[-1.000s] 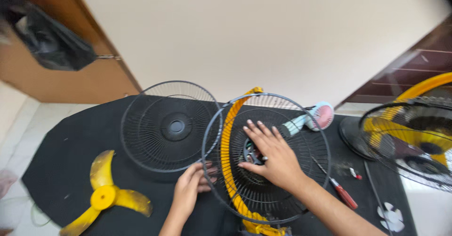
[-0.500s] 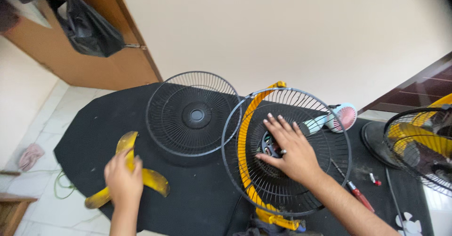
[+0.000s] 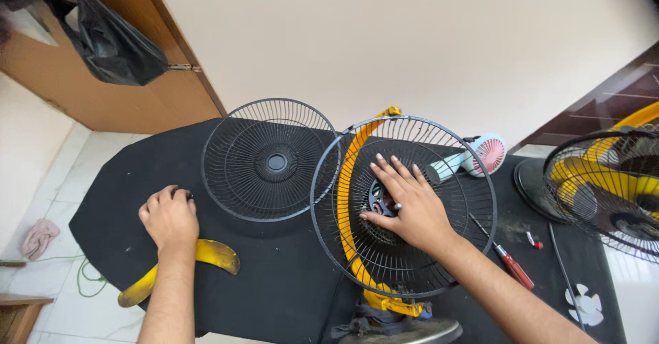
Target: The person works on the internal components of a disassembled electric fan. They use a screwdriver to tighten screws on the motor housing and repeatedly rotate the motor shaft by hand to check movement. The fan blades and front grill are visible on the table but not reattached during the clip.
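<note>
My right hand [image 3: 406,202] lies flat, fingers spread, on the centre of a black wire fan guard [image 3: 453,262] with a yellow band [image 3: 344,200] along its left side. My left hand [image 3: 169,218] rests knuckles-up on the black mat [image 3: 274,282], over the hub of a yellow fan blade [image 3: 213,254]; whether it grips the blade is hidden. A second loose black wire guard [image 3: 272,159] lies between my two hands.
A red-handled screwdriver [image 3: 509,264] lies right of the guard. A small pink and pale-blue hand fan [image 3: 480,153] sits behind it. Another black and yellow fan [image 3: 611,186] stands at the right edge. A black bag [image 3: 110,42] hangs on a wooden door.
The view has shifted left. My left hand has gone from beside the right hand out to the yellow blade and now covers its hub. My right hand stays on the guard.
</note>
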